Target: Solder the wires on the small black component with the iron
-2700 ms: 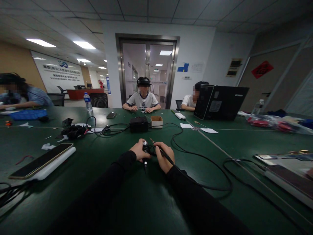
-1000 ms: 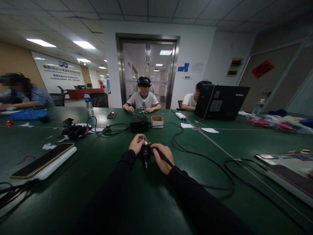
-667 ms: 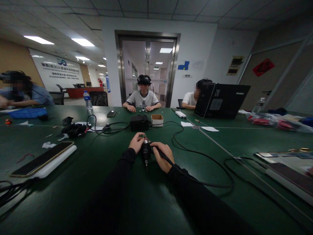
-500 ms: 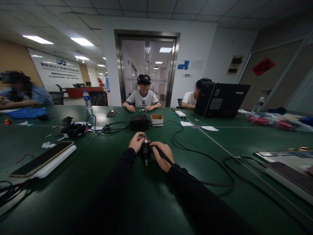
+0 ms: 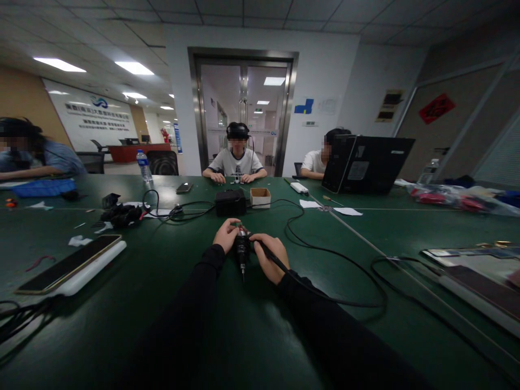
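Left hand (image 5: 225, 236): fingertips pinched on the far end of a black cylindrical device (image 5: 242, 250) held mid-table, well short of the far edge of the green table (image 5: 244, 336). Device body dark, glossy, ridged; bright metal tip directed toward the wearer. Silver collar at the far end, with fine reddish wires and possibly a scrap of green board — too small to be certain. Right hand (image 5: 271, 257) grasps a black pen-shaped tool (image 5: 277, 262), its front end close beside the collar; fingers partly hide both pieces.

Surroundings, left to right: blue tray (image 5: 44, 188) near the far edge; phone (image 5: 75, 262) against a white slab (image 5: 97, 265); tangled black gear (image 5: 125, 215); water bottle (image 5: 143, 165) at the far edge; black box (image 5: 230, 203) and open carton (image 5: 260, 199) just beyond the hands — blocking the straight line to the far edge; black cord (image 5: 384, 295) looping rightward; large black case (image 5: 369, 165) near the far edge.
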Tool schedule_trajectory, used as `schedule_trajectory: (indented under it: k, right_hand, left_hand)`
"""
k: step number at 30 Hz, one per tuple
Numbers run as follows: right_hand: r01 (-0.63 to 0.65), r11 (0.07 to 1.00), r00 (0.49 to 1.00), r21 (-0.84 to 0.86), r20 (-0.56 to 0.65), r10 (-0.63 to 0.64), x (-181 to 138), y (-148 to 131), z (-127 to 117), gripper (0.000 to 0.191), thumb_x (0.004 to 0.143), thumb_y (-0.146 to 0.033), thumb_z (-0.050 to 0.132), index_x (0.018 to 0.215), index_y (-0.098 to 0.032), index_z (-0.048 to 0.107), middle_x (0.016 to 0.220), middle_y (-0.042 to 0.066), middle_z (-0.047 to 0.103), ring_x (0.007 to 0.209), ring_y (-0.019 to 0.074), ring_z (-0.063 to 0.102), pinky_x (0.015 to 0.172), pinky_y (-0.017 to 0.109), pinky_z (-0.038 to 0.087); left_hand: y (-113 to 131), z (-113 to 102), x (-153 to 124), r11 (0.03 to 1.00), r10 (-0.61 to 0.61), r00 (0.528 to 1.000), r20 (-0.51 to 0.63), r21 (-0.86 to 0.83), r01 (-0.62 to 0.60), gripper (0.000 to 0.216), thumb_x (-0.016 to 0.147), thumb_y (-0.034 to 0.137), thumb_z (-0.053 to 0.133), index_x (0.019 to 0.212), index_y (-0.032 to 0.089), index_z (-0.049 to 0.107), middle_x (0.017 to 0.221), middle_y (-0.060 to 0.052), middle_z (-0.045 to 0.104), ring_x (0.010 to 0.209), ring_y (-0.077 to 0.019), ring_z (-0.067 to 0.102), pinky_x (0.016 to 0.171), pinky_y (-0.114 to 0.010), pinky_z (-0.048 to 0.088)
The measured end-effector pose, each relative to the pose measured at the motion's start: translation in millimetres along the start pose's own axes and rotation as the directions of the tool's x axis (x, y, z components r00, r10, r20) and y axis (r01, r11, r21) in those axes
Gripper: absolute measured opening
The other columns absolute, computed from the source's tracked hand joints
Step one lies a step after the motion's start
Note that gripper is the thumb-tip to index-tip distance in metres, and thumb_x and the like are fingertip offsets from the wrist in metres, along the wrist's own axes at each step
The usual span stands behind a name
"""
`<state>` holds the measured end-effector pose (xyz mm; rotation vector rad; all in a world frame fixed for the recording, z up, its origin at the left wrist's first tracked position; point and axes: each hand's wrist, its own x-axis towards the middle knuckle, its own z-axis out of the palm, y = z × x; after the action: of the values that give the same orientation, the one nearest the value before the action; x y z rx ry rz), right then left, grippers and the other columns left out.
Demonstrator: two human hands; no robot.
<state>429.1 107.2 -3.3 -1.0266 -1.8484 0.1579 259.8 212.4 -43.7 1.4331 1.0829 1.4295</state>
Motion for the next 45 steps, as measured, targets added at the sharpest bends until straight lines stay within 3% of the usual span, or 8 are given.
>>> schedule_trajectory:
  k: [45]
  right_hand:
    - [0.018, 1.000, 1.000, -0.007, 0.018, -0.018, -0.3, -2.6, -2.1, 0.019, 0.087, -0.021, 0.047, 0.094, -0.023, 0.065, 0.097, 0.000, 0.073, 0.089, 0.0166, 0.066, 0.080, 0.030, 0.039]
  left_hand:
    - [12.6, 1.2, -3.9, 1.000, -0.014, 1.000, 0.000, -0.017, 0.014, 0.025, 0.069, 0.016, 0.057, 0.095, 0.019, 0.059, 0.073, 0.000, 0.068, 0.072, -0.0152, 0.065, 0.077, -0.029, 0.048]
